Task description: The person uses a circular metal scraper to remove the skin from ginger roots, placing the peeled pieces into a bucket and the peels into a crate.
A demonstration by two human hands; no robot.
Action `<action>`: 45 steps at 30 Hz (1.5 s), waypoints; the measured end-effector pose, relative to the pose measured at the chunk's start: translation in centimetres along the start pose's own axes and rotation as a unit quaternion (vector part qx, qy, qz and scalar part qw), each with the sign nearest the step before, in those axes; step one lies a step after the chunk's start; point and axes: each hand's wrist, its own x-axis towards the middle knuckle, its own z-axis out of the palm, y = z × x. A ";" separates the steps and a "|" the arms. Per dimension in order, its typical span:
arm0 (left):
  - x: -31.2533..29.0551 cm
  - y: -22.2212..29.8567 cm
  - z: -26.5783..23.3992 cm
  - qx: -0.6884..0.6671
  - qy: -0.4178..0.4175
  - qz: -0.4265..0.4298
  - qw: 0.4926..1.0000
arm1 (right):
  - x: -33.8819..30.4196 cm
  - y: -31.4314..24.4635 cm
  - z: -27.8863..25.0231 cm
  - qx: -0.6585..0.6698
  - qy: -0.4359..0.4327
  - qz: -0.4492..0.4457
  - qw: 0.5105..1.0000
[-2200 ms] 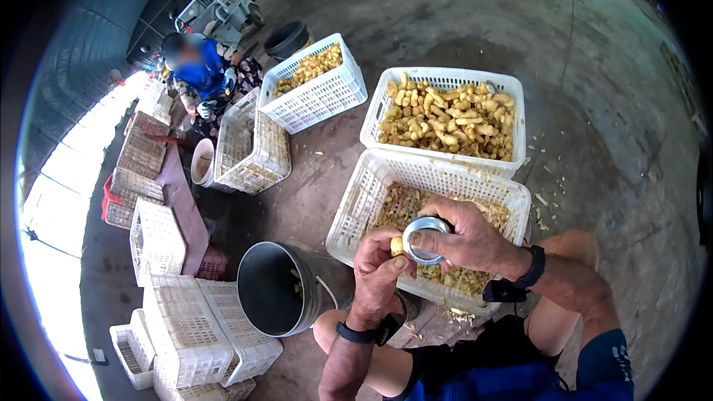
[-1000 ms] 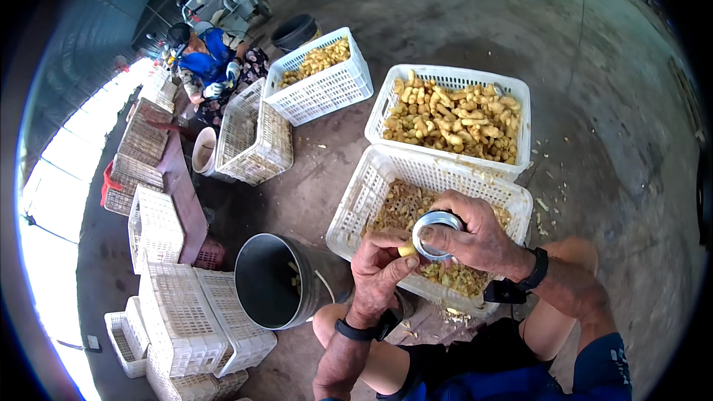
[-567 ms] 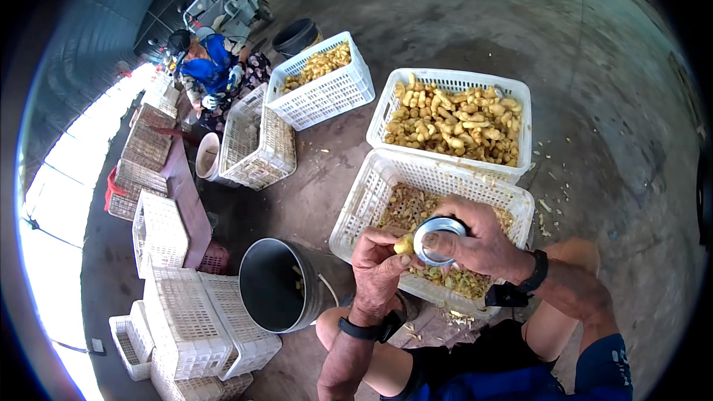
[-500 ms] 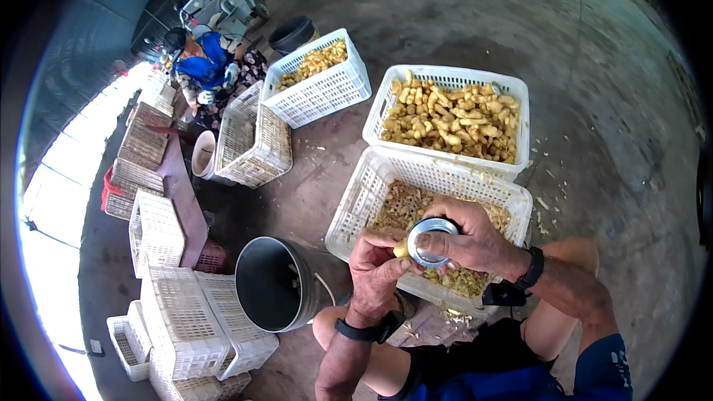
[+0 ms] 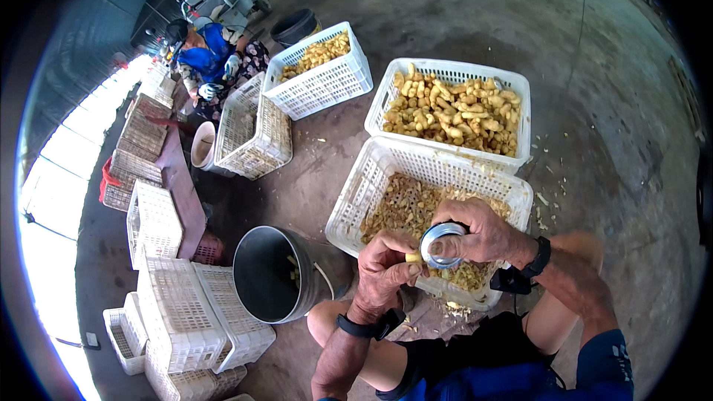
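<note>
Over a white plastic crate (image 5: 355, 191) strewn with peelings, my two hands are close together. My left hand (image 5: 380, 273) pinches a small piece of yellow ginger (image 5: 413, 258) between thumb and fingers. My right hand (image 5: 486, 232) is wrapped round a round, silver can-like metal piece (image 5: 443, 245), thumb on its flat end. The metal piece's edge is right beside the ginger; whether they touch I cannot tell. Peelings (image 5: 405, 204) cover much of the crate's bottom. Just beyond, knobbly ginger roots (image 5: 457, 115) fill a second white crate (image 5: 445, 67).
A dark bucket (image 5: 256, 271) with a few pieces inside stands left of my knee. Stacked white crates (image 5: 178, 312) line the left side. Farther off, a person (image 5: 212, 59) in gloves sits by another ginger-filled crate (image 5: 327, 90). Scraps lie on the floor at right.
The metal piece and my right hand have shifted slightly right. My left hand has turned a little, and less of the ginger shows. The other person's gloved hands have moved.
</note>
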 end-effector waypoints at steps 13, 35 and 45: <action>-0.6 0.9 -1.2 -0.018 0.057 0.073 0.996 | -0.3 -1.8 1.8 0.285 0.041 0.143 0.947; -8.3 -0.6 7.0 -0.126 0.017 0.090 0.988 | -8.1 -9.5 3.4 0.034 0.006 -0.021 0.999; -9.8 -0.9 8.7 -0.102 -0.036 0.121 0.987 | -10.6 -11.4 1.3 0.118 0.110 0.089 0.983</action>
